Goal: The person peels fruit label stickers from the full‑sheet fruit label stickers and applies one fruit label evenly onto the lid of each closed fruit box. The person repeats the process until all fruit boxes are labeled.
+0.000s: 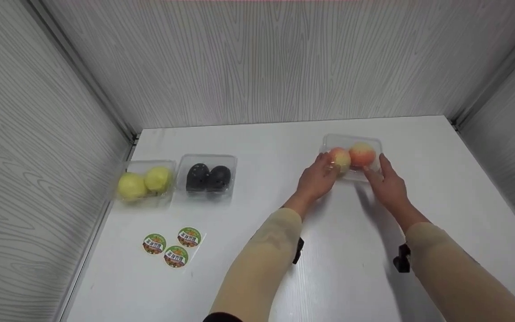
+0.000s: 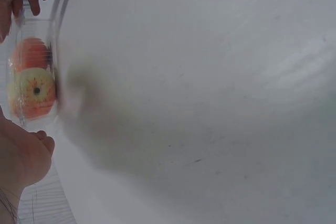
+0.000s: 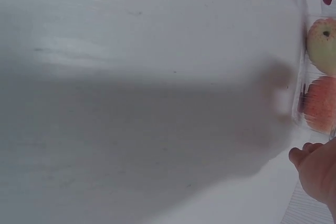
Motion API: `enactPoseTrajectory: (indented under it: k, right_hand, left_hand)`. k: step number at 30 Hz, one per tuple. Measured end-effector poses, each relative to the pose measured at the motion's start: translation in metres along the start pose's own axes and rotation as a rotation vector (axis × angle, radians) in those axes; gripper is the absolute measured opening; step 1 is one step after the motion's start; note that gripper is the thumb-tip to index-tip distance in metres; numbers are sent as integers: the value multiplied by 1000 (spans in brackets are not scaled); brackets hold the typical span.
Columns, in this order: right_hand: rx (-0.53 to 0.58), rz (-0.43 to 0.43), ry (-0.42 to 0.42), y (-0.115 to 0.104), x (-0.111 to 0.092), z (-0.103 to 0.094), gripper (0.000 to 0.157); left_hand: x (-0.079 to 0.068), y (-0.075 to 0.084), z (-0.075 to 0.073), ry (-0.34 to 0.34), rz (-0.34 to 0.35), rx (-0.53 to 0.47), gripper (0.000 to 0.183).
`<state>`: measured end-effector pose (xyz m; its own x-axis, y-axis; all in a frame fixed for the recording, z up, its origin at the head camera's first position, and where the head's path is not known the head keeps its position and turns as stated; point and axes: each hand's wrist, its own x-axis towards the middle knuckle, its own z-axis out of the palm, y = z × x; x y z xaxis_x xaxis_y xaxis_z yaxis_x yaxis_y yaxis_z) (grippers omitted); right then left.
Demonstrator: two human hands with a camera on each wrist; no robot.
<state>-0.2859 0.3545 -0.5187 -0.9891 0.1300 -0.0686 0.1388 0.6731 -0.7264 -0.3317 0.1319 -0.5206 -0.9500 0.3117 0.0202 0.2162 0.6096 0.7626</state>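
A clear plastic fruit box (image 1: 351, 175) with two red-and-yellow apples (image 1: 362, 154) in it is at the back right of the white table. My left hand (image 1: 315, 179) grips its left side, the thumb near the front corner. On the opposite side my right hand (image 1: 389, 185) holds the box, thumb at the front and fingers along the edge. Both wrist views show the apples (image 2: 35, 92) (image 3: 321, 103) through the plastic between the hands. Whether the box's base touches the table cannot be told.
Left of the hands stand a clear box (image 1: 233, 179) with two dark fruits (image 1: 218, 178) and another (image 1: 168, 166) with two yellow fruits (image 1: 132, 186). Three round labels (image 1: 176, 256) lie nearer the front left. Wood-grain panels (image 1: 257, 62) enclose the table's back and sides.
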Motion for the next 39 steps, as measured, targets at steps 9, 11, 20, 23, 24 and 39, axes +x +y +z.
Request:
enactPoseTrajectory:
  k: [9,11,20,23,24,39]
  right_hand:
    - [10,-19,16,-6,-9,16,86]
    - [9,-21,20,-8,-11,21,85]
    - [38,-38,14,-14,-19,35,86]
    - [30,-51,10,-16,-21,40,85]
    - [30,-54,11,-17,-22,42,84]
    - [-44,-137,32,-38,-36,71,79]
  left_hand:
    - [-17,-12,-3,131,25,34,49]
    - [-21,-16,-4,166,35,26,48]
    - [-41,-30,-14,219,52,15,47]
    - [-46,-33,-19,215,47,84,48]
    - [-48,-35,-21,214,50,109,48]
    - [-77,-59,-45,269,94,340,48]
